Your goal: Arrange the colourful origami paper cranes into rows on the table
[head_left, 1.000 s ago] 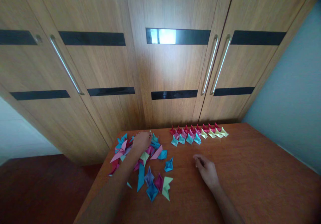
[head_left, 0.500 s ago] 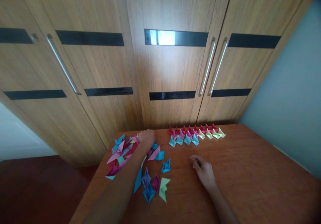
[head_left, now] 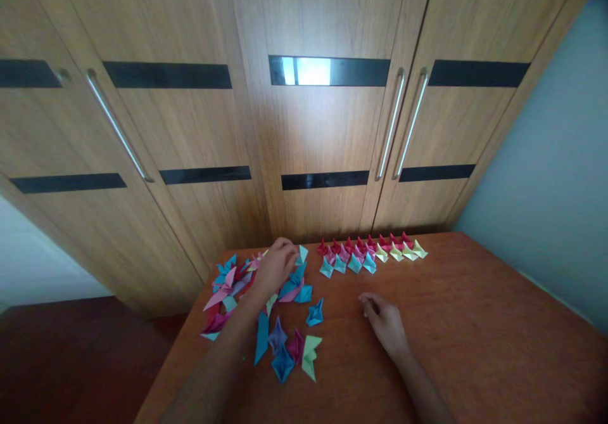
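My left hand [head_left: 280,260] is over the right side of a loose heap of folded paper pieces, its fingers pinched on a light teal paper piece [head_left: 302,255]. My right hand [head_left: 382,320] rests on the wooden table with fingers curled together; nothing shows in it. Behind it stand rows of folded pieces: red ones at the back, pink and yellow [head_left: 396,253] ones, and light teal ones [head_left: 354,264] in front. The heap holds pink [head_left: 224,289], blue [head_left: 262,338] and purple pieces. Nearer lie a dark blue piece [head_left: 282,364] and a light green one [head_left: 311,357].
A wooden wardrobe [head_left: 323,120] with metal handles and dark strips stands right behind the table [head_left: 475,322]. A pale wall [head_left: 560,177] runs along the right. A single blue piece [head_left: 315,312] lies between my hands.
My left hand has lifted from the heap and shifted slightly right, with the light teal piece now at its fingertips. Blue and pink pieces beside it have shifted. My right hand stays put.
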`<state>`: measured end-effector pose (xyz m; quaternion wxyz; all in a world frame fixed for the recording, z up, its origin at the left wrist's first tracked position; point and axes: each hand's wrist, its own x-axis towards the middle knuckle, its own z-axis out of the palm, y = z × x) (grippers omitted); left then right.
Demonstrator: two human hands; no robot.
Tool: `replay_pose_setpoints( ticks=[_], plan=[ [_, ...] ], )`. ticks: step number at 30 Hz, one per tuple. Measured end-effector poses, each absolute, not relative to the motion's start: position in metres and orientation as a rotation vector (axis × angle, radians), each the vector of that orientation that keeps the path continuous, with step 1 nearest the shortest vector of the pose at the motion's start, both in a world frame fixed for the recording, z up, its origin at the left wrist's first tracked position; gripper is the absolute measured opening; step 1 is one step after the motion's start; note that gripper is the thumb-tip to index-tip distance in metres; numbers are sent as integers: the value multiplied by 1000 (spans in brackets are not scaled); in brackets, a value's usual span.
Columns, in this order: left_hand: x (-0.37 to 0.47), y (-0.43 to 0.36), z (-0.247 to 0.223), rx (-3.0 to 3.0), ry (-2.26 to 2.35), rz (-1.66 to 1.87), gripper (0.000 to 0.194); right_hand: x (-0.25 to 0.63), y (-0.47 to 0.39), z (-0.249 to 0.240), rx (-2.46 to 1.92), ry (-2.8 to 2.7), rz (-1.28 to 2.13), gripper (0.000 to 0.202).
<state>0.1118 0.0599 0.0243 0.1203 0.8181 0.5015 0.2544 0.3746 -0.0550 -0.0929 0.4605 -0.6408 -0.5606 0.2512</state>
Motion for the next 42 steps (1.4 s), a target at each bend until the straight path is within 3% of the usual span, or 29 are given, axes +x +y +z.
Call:
replay_pose_setpoints(
  ticks=[7,12,19,26,35,42],
  plan=[
    [121,-10,5,1813,846,796,25,366,-56,-84,-1407,-1218,843,39],
    [122,-35,-7,1799,869,683,17,335,-70,-60,-1263,-1251,975,38],
    [115,-43,-9,2222,994,655,10,298,-82,-38,-1250,-1718,723,22],
    [109,-49,-8,2132,1046,821,16,313,-86,-31,-1371,-1891,536,26],
    [77,-50,-14,2074,1317,928,18,422,-50,-53,-1850,-1258,201,40],
    [76,-52,-19,2133,1284,908,20,450,-14,-82,-2337,-1235,177,36]
  ],
)
